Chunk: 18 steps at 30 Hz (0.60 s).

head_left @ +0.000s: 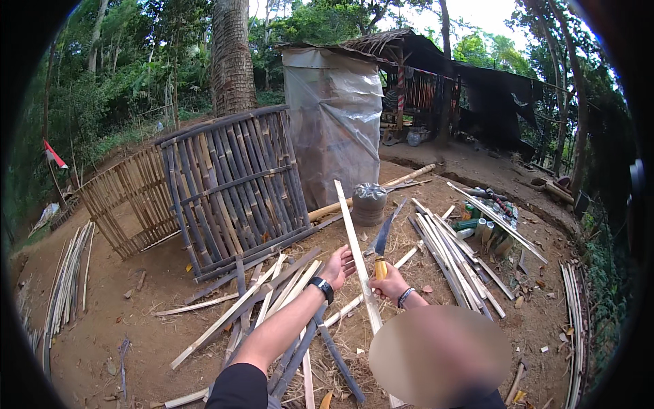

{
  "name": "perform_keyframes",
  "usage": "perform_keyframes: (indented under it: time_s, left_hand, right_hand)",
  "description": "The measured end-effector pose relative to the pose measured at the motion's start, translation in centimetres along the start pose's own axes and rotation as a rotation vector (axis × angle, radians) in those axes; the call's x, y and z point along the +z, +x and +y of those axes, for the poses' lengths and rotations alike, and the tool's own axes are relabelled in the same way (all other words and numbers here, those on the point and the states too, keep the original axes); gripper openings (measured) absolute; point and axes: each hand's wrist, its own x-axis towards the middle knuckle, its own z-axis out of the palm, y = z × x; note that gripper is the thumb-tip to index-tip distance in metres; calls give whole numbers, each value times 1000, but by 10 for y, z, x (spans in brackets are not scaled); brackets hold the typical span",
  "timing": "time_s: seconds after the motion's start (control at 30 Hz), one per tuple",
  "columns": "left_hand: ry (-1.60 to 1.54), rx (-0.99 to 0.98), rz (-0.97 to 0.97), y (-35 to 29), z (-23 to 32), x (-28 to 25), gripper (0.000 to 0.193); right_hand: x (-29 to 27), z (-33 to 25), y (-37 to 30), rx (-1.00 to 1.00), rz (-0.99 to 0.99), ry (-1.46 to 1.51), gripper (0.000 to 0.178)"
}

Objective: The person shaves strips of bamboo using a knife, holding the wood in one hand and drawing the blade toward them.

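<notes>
My right hand (393, 286) is wrapped round the yellowish wooden handle (380, 268) of a machete, its dark curved blade (387, 228) pointing up and away. Just left of it a long pale split-bamboo strip (353, 235) slants from near my body toward the far side. My left hand (336, 268), with a dark wristwatch above it, is open beside the strip's left edge. Its fingertips reach the strip; whether they touch it I cannot tell. A blurred oval hides much of my right forearm and the strip's near part.
Bamboo strips lie in piles left (272, 300) and right (453, 255). A dark slatted bamboo panel (238, 187) leans at the left. A large clear plastic bottle (368, 204) stands ahead, near a plastic-wrapped shelter (334, 123). Cans and bottles (487, 228) cluster at the right.
</notes>
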Motion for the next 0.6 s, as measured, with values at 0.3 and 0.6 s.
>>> perform_keyframes:
  time_s: [0.3,0.6]
  left_hand:
    - [-32,201,-113,-12,43,28,44]
    - [213,559,-181,-53,103,55,30]
  right_hand:
    - [3,0,-3,-236,63,-73,36]
    - [5,-41,-7,-383,130,4,37]
